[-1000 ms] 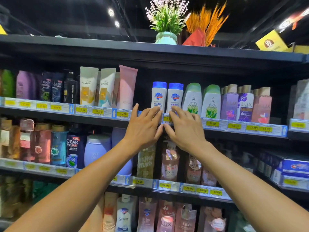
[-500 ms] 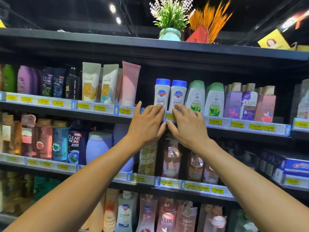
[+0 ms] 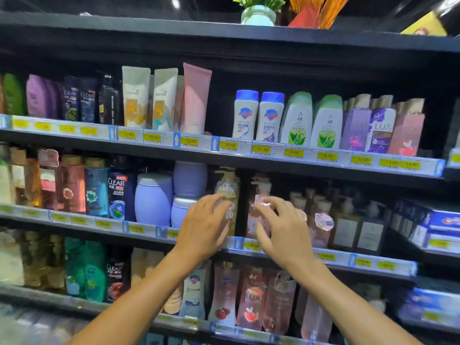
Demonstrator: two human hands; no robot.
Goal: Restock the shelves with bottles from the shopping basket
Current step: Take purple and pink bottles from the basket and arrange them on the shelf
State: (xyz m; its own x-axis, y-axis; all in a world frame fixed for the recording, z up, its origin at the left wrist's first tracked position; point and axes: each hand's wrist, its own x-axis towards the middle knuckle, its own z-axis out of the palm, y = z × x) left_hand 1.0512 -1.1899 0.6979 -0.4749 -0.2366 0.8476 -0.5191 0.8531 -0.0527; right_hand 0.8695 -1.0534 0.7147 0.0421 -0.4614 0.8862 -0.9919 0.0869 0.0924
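Both my hands hover in front of the second shelf and hold nothing. My left hand has loosely curled fingers in front of a beige pump bottle. My right hand has spread, bent fingers in front of a pink pump bottle. Whether the fingertips touch these bottles is blurred. Two white bottles with blue caps stand upright on the shelf above, beside green-capped ones. The shopping basket is out of view.
Dark shelves carry rows of shampoo and body-wash bottles behind yellow price tags. A gap on the upper shelf lies between a pink tube and the blue-capped bottles. Blue boxes sit at right; a potted plant stands on top.
Both hands have dropped from the upper shelf's price rail to the second shelf and moved slightly apart. The view has tilted downward.
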